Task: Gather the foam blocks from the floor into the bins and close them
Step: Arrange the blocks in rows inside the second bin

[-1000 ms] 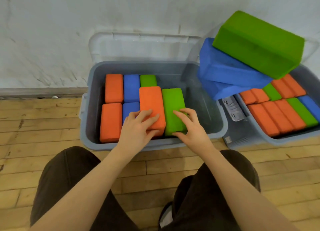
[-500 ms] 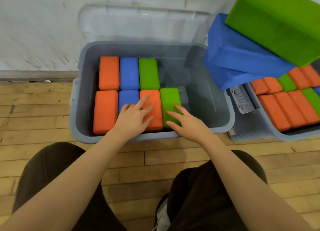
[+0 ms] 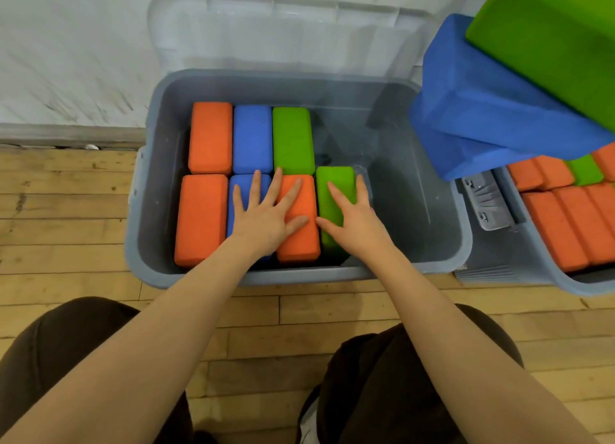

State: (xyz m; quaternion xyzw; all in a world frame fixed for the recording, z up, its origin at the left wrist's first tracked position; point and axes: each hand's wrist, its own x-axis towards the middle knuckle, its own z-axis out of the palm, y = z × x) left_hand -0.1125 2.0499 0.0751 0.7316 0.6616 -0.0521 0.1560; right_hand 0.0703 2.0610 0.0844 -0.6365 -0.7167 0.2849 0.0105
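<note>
A grey bin [image 3: 442,210] stands open on the wooden floor with its clear lid [image 3: 283,34] leaning back against the wall. Inside lie orange, blue and green foam blocks in two rows. My left hand [image 3: 266,215] presses flat with spread fingers on the front blue block [image 3: 243,185] and the orange block [image 3: 299,240]. My right hand [image 3: 352,215] lies flat on the front green block [image 3: 334,184], fingers straight. The bin's right part holds no blocks.
A second grey bin [image 3: 585,285] at the right holds several orange and green blocks. Two large blue blocks [image 3: 482,110] and a green one [image 3: 549,34] are stacked over its left side. My knees are at the bottom of the view.
The orange and green blocks have gone down from a tilted pose to lie flat in the front row. Both hands have flattened onto them. The view has moved closer to the bin.
</note>
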